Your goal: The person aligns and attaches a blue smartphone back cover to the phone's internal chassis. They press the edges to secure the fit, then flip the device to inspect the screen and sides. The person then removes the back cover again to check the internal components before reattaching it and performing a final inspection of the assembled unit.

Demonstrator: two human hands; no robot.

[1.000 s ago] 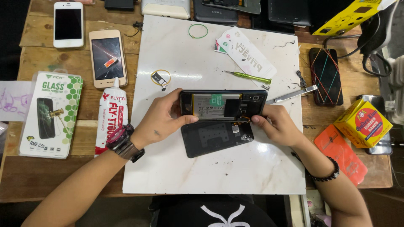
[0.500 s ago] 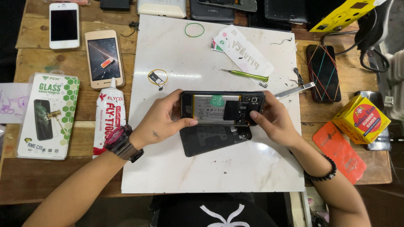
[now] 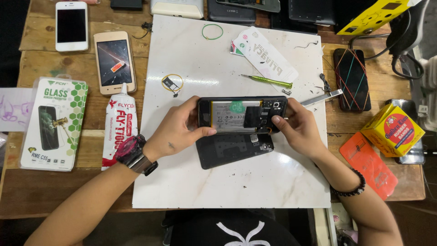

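Head view: opened phone (image 3: pixel 241 116), internals exposed, held level just above the white surface (image 3: pixel 227 182). Left hand (image 3: pixel 175 130) and right hand (image 3: pixel 298 130) grip its short ends. Judged light, rigid, fragile; best held by frame edges only. Back cover (image 3: pixel 232 150) lies beneath.

Green-white screen-protector pack (image 3: pixel 55 123) left, yellow box (image 3: pixel 392 129) right, white glue tube (image 3: pixel 119 129) between
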